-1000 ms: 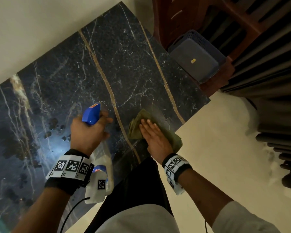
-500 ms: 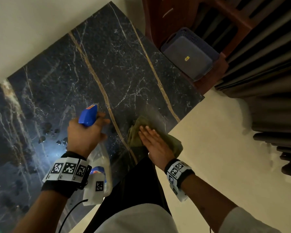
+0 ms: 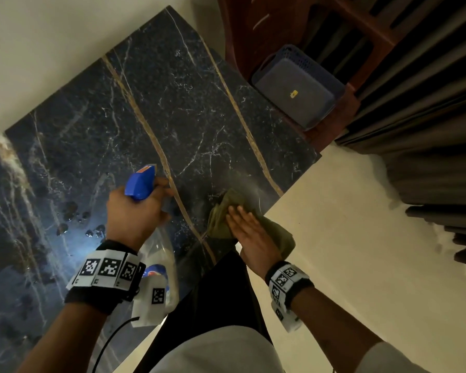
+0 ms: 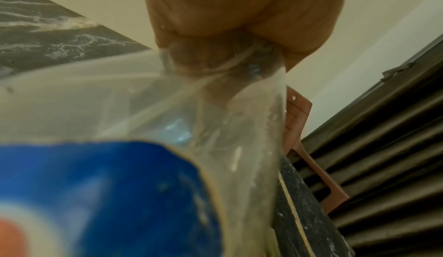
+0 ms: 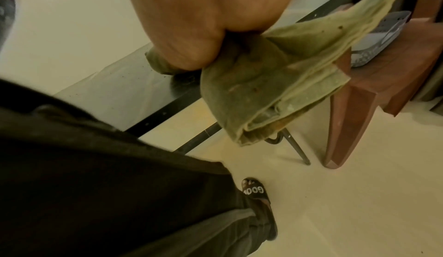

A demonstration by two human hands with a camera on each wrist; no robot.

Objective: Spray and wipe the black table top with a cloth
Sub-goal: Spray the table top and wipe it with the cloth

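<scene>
Left hand (image 3: 135, 211): grip clamped round the neck of a clear plastic spray bottle with blue trigger head (image 3: 141, 181), held above the black, gold-veined marble surface (image 3: 189, 111), nozzle pointing away from the body. Right hand (image 3: 249, 232): fingers straight, palm flat, pressing a crumpled olive-green cloth (image 3: 221, 219) at the near edge of the surface; part of the cloth hangs over that edge. Wet droplets (image 3: 73, 214) lie left of the bottle. Farther off, a grey-blue perforated plastic basket (image 3: 293, 92) sits on a reddish-brown wooden seat (image 3: 331, 130).
</scene>
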